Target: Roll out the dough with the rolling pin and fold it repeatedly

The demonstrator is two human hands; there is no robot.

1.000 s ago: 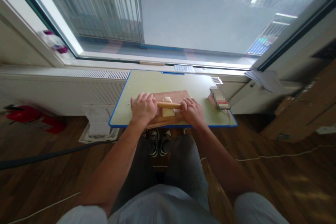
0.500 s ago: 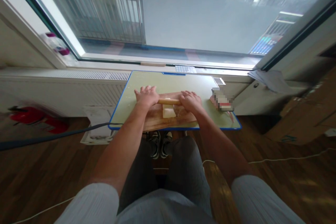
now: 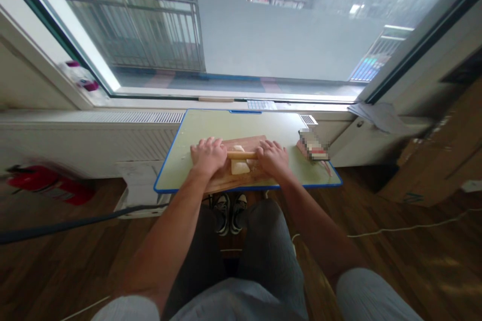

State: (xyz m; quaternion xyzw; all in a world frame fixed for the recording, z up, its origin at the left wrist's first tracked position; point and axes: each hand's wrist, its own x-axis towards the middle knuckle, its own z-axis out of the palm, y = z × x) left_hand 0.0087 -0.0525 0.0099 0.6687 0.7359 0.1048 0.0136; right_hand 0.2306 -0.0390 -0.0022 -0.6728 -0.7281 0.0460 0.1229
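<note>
A light wooden rolling pin (image 3: 241,155) lies crosswise over a pale piece of dough (image 3: 240,167). My left hand (image 3: 209,154) is closed over the pin's left end, its fingers bent forward over the top. On the right end, my right hand (image 3: 273,157) grips in the same way. The dough shows in front of and behind the pin, between my hands. Beneath it is a wooden cutting board (image 3: 250,141), set on a pale green tabletop with a blue rim (image 3: 211,123).
At the table's right lies a blurred-out item (image 3: 314,146). A window and a radiator (image 3: 143,118) stand behind the table. A red fire extinguisher (image 3: 48,183) is at the left, a cardboard box (image 3: 425,165) at the right. A dark strap (image 3: 86,221) crosses from the left.
My hands have drawn the rolling pin slightly toward me over the dough. The head view has tilted a little, so the table sits lower in the picture.
</note>
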